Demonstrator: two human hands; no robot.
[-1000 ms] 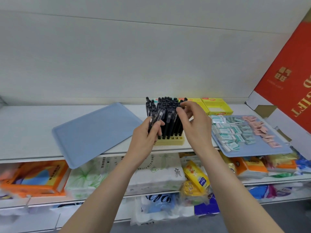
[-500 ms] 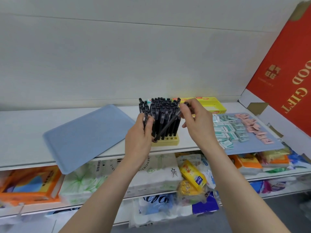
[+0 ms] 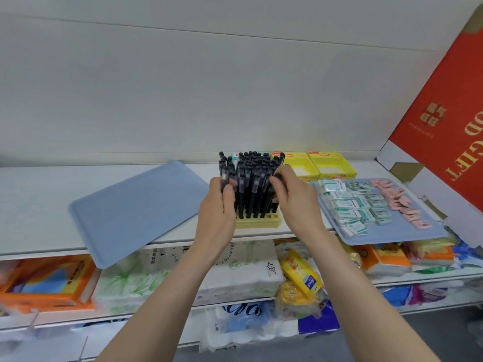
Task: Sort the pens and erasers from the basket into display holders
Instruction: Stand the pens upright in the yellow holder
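The left hand (image 3: 218, 212) is gripping several black plastic pens (image 3: 225, 176) at the left side of the yellow slotted pen holder (image 3: 258, 222), which is standing on the white shelf (image 3: 39, 205). The right hand (image 3: 295, 202) is pinching the top end of one black pen (image 3: 277, 176) at the holder's right side. Small wrapped erasers (image 3: 350, 205) are lying on the blue rectangular tray (image 3: 392, 235) beside it.

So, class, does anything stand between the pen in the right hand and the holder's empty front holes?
Nothing visible. The right hand pinches the pen over the right front of the holder, where holes lie open; the standing pens are behind them, and the left hand holds its bundle at the left.
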